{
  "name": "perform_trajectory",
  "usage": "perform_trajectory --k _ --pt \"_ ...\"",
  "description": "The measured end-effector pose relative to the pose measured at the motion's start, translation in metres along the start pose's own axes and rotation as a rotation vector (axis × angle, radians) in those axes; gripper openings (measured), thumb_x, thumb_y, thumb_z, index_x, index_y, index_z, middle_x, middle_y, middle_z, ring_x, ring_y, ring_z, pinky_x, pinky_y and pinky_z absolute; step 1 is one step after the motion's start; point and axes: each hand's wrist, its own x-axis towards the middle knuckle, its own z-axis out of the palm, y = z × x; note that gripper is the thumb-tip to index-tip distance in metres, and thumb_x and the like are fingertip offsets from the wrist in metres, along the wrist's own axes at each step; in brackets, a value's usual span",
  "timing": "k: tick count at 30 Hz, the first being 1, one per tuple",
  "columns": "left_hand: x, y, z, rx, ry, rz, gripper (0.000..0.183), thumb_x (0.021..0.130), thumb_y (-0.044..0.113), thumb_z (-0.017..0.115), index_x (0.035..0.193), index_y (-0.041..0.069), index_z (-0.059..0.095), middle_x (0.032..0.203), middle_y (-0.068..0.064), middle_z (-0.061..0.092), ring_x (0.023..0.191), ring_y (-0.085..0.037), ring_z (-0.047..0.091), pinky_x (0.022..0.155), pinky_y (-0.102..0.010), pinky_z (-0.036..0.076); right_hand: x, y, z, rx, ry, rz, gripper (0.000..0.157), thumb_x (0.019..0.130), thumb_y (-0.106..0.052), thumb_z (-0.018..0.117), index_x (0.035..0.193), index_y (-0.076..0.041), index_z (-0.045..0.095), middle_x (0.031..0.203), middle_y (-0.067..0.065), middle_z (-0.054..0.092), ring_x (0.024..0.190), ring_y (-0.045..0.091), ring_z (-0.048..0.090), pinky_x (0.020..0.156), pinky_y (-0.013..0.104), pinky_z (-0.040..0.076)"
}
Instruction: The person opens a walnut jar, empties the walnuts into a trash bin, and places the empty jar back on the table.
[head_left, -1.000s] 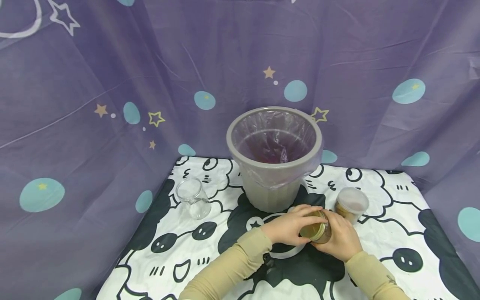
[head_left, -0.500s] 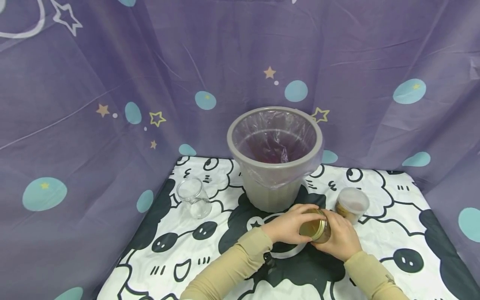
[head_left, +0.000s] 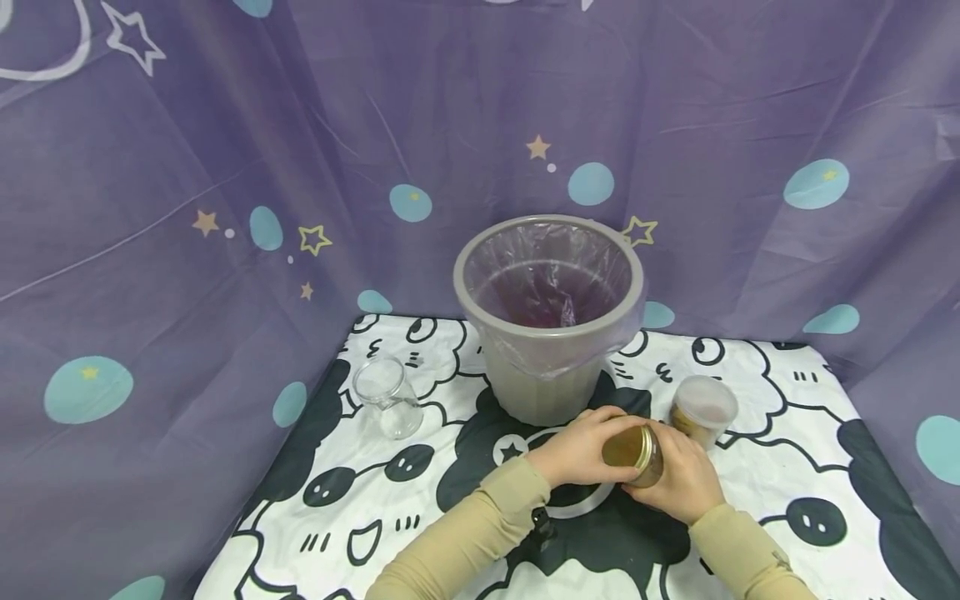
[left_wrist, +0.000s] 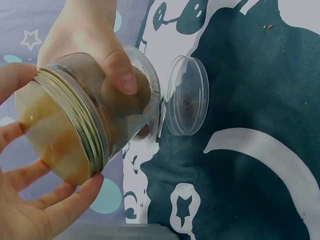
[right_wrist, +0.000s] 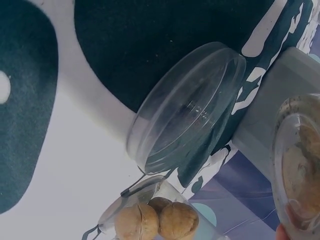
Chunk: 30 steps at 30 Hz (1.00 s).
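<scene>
Between both hands is a tilted clear jar (left_wrist: 120, 107) with brown round pieces inside and a gold lid (left_wrist: 55, 132). My left hand (head_left: 579, 452) grips that lid, fingertips spread round its ridged rim in the left wrist view. Wrapped about the jar's body is my right hand (head_left: 684, 475), its thumb pressed along the side. Just past the right hand stands a clear plastic cup (head_left: 703, 408) with a see-through cap (right_wrist: 185, 110); walnuts (right_wrist: 157, 220) lie in its bottom. The jar's base (right_wrist: 300, 170) shows at the edge of the right wrist view.
A grey waste bin (head_left: 536, 396) lined with a clear bag stands behind the hands. To the left is a clear waisted glass vessel (head_left: 386, 398). The cartoon-print cloth (head_left: 457, 525) covers the table, with a few crumbs (left_wrist: 268, 26); a purple curtain (head_left: 375, 108) hangs behind.
My left hand has turned slightly on the gold lid, its thumb reaching further along the rim. The right hand and the jar keep almost the same place.
</scene>
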Motion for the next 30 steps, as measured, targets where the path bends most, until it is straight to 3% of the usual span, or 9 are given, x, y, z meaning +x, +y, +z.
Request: perform_trajectory --k 8,18,26,30 --pt "0.002 0.008 0.001 -0.014 0.058 -0.16 0.06 0.082 0.049 0.066 0.133 0.023 0.052 0.119 -0.002 0.057 0.096 -0.012 0.057 0.08 -0.019 0.047 0.001 -0.001 0.002 0.012 0.016 -0.015 0.096 0.036 -0.029 0.092 0.118 0.004 0.055 0.102 0.019 0.064 0.091 0.037 0.062 0.075 0.054 0.051" --pt "0.004 0.015 0.007 -0.001 0.121 -0.262 0.055 0.084 0.052 0.063 0.128 0.02 0.055 0.098 0.0 0.058 0.075 -0.006 0.054 0.062 -0.012 0.043 0.003 0.0 0.003 0.01 0.024 -0.028 0.094 0.036 -0.03 0.092 0.116 0.003 0.055 0.1 0.018 0.064 0.089 0.035 0.062 0.072 0.053 0.051" --pt "0.007 0.019 0.01 -0.047 0.118 -0.35 0.053 0.083 0.054 0.063 0.123 0.019 0.057 0.097 -0.003 0.061 0.075 -0.005 0.055 0.059 -0.013 0.043 0.001 0.001 0.004 0.016 0.009 -0.028 0.094 0.036 -0.03 0.092 0.116 0.004 0.055 0.099 0.018 0.064 0.088 0.034 0.063 0.072 0.053 0.051" --pt "0.006 0.016 0.008 -0.041 0.089 -0.34 0.058 0.084 0.056 0.061 0.128 0.018 0.054 0.102 -0.004 0.061 0.081 -0.008 0.058 0.064 -0.015 0.046 0.001 0.001 0.004 0.012 0.009 -0.03 0.095 0.036 -0.03 0.092 0.116 0.004 0.055 0.099 0.018 0.064 0.088 0.035 0.063 0.072 0.053 0.051"
